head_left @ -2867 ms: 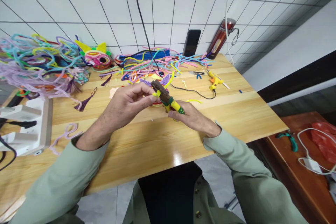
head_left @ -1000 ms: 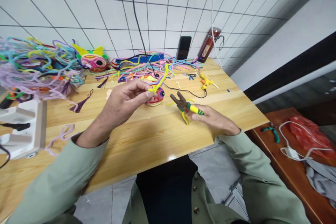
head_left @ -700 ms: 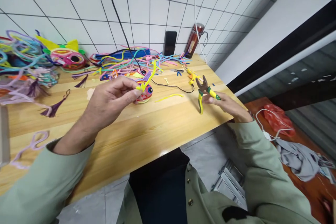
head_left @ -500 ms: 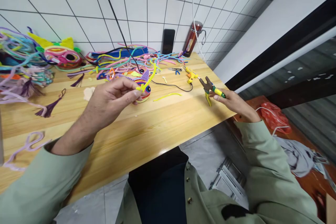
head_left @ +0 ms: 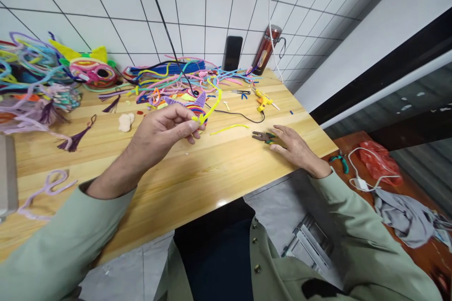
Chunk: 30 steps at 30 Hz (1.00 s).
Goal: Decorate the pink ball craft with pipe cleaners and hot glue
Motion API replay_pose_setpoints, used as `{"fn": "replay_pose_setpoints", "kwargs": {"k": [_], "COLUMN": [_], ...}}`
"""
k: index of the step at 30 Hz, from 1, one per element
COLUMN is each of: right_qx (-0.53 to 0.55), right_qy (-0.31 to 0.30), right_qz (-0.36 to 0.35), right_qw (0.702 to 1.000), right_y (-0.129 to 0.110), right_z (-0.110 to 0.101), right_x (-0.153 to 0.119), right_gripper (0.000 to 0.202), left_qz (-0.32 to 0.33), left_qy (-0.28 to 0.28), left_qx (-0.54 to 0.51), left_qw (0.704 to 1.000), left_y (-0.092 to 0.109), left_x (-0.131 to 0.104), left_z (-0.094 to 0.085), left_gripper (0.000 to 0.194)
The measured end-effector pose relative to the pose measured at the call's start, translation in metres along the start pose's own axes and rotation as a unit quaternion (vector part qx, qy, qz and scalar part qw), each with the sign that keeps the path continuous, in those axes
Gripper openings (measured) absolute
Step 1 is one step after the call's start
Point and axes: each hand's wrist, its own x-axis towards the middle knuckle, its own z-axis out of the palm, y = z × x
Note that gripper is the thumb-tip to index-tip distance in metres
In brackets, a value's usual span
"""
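Observation:
My left hand [head_left: 169, 134] pinches a bent yellow pipe cleaner [head_left: 216, 106] between thumb and fingers, above the table. Partly hidden behind that hand lies a striped purple-and-red pipe-cleaner mask [head_left: 200, 102]. On the right, my right hand [head_left: 294, 146] has its fingers stretched out over the handles of a pair of pliers [head_left: 262, 136], which lies flat on the wood. Its palm covers much of the handles. A loose piece of yellow pipe cleaner [head_left: 229, 128] rests on the table between the two hands.
A yellow glue gun [head_left: 263, 100] with its cord lies beyond the pliers. Small snips [head_left: 241, 92], a phone [head_left: 232, 53] and a red flask [head_left: 267, 50] are farther back. Piled pipe cleaners [head_left: 169, 75] and a finished pink mask [head_left: 93, 73] line the wall.
My right hand has lowered the pliers onto the table and its fingers have opened off the handles. The left hand still pinches the yellow pipe cleaner. The view has shifted slightly.

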Motion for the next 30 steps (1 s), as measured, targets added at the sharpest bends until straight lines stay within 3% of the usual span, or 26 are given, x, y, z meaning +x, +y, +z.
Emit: {"fn": "replay_pose_setpoints", "kwargs": {"k": [3, 6, 9, 13, 20, 26, 30], "right_qx": [0.059, 0.071, 0.095, 0.119, 0.192, 0.255, 0.216], "right_qy": [0.188, 0.282, 0.288, 0.290, 0.309, 0.304, 0.322], "right_qz": [-0.107, -0.171, -0.211, -0.234, -0.212, -0.142, -0.152], "right_qw": [0.975, 0.941, 0.929, 0.920, 0.907, 0.907, 0.909], "right_y": [-0.045, -0.099, -0.134, -0.145, -0.160, -0.189, -0.177], "right_z": [-0.007, -0.012, -0.014, -0.009, 0.002, 0.016, 0.012], "right_x": [0.027, 0.070, 0.111, 0.137, 0.128, 0.110, 0.112], "right_gripper": [0.049, 0.045, 0.035, 0.019, 0.016, 0.018, 0.019], "left_qz": [-0.038, -0.065, -0.086, -0.094, -0.058, 0.028, 0.038], "left_qy": [-0.003, -0.015, -0.027, -0.031, -0.024, 0.024, 0.014], "left_qx": [-0.081, -0.132, -0.148, -0.160, -0.125, 0.002, 0.038], "left_qw": [0.996, 0.989, 0.985, 0.982, 0.990, 0.999, 0.998], "left_y": [-0.007, -0.011, -0.012, -0.011, -0.016, -0.019, -0.020], "left_x": [0.000, -0.001, -0.002, -0.003, -0.003, -0.006, -0.006], "left_z": [0.006, 0.010, 0.013, 0.015, 0.015, 0.019, 0.020], "left_gripper": [0.039, 0.045, 0.044, 0.045, 0.037, 0.023, 0.023]}}
